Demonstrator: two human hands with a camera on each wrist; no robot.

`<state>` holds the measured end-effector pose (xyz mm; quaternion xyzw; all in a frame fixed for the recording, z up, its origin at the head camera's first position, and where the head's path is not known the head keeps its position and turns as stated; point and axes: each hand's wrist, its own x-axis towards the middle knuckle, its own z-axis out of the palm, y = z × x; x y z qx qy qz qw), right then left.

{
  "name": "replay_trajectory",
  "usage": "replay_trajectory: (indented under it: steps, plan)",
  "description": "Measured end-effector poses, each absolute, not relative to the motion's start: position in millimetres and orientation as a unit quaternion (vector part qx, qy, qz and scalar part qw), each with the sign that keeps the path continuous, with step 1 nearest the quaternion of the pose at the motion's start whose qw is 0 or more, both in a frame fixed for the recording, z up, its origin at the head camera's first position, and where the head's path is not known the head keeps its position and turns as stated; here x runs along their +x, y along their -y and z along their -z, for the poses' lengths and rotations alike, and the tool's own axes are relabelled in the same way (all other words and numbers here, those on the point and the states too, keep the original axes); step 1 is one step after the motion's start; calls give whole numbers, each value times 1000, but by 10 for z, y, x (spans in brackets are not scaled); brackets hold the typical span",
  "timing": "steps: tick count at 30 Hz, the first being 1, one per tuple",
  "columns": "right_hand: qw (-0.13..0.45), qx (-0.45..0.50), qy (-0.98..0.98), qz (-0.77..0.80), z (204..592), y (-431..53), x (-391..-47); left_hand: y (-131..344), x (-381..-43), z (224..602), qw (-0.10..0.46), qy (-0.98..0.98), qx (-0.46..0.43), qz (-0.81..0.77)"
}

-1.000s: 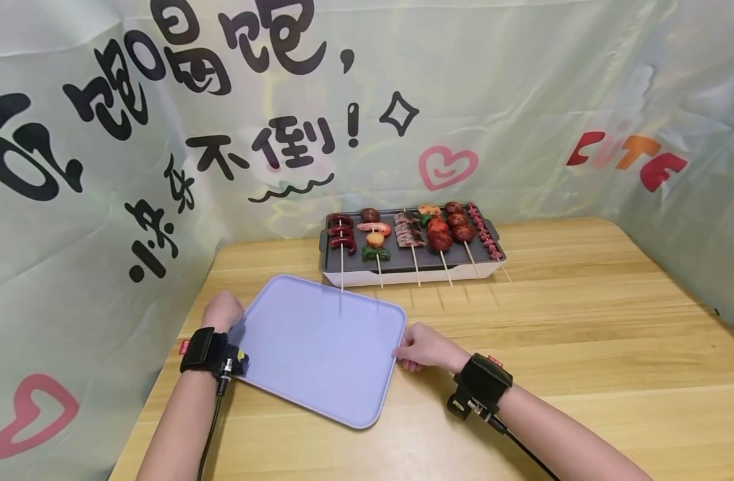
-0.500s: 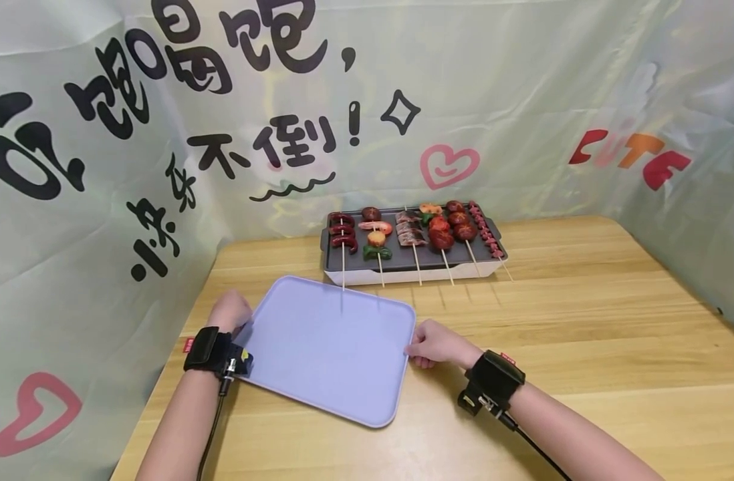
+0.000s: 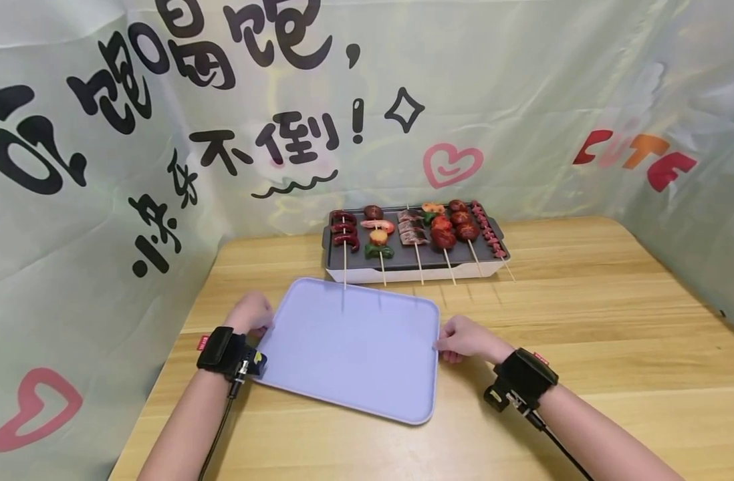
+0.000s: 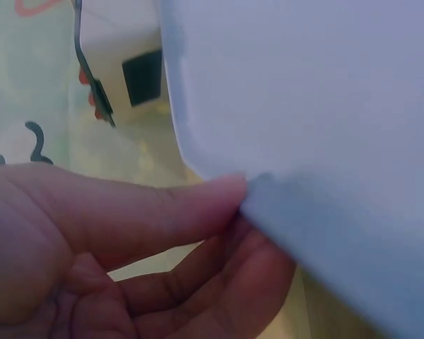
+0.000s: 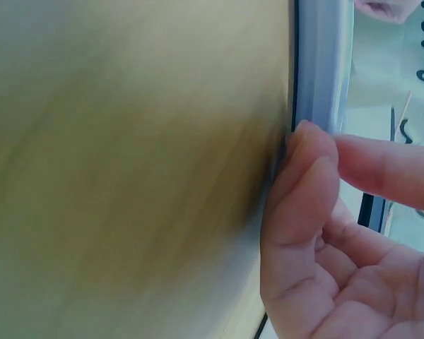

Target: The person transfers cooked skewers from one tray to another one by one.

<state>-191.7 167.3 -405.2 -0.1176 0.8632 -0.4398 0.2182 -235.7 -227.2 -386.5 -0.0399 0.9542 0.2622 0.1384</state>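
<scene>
The left hand (image 3: 251, 314) pinches the left edge of a lavender tray (image 3: 351, 351), just in front of a grill (image 3: 400, 259) bearing food skewers (image 3: 443, 239) on a wooden table (image 3: 595, 321), and the right hand (image 3: 468, 339) pinches the tray's right edge.

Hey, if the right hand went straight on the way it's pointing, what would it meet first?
The lavender tray, most likely: the right hand pinches its edge. Beyond that, the exact line is hard to judge.

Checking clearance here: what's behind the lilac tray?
A grill bearing six food skewers, and beyond it a printed cloth. The tray hides whatever is directly beneath it on the tabletop.
</scene>
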Motion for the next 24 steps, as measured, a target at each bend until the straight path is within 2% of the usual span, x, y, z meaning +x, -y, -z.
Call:
replay_trajectory:
  steps: [11, 24]
  plan:
    - [214, -114, -870, 429, 4023, -2055, -1969, 1975, -2274, 3885, 164, -938, 16, -306]
    - [207, -87, -881, 417, 3992, -2439, -2044, 1586, -2153, 3906, 186, -920, 25, -343]
